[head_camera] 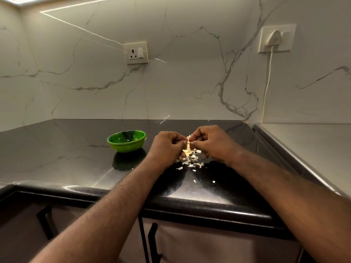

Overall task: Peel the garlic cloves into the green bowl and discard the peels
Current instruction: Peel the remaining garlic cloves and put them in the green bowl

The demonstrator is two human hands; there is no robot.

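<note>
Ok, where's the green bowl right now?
In the head view, the green bowl sits on the black counter, just left of the left hand, below the wall socket.

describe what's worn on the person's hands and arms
Nothing worn shows. The left hand and right hand are bare, ungloved, with no visible ring, watch or bracelet. Both forearms are uncovered to the frame's edge, lightly haired; no sleeve appears.

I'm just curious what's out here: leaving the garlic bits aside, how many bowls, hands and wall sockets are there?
Green bowl: 1
Hands: 2, left hand and right hand, both pinching garlic
Wall sockets: 2, one bare, one with a plug in it
Total: 5
</note>
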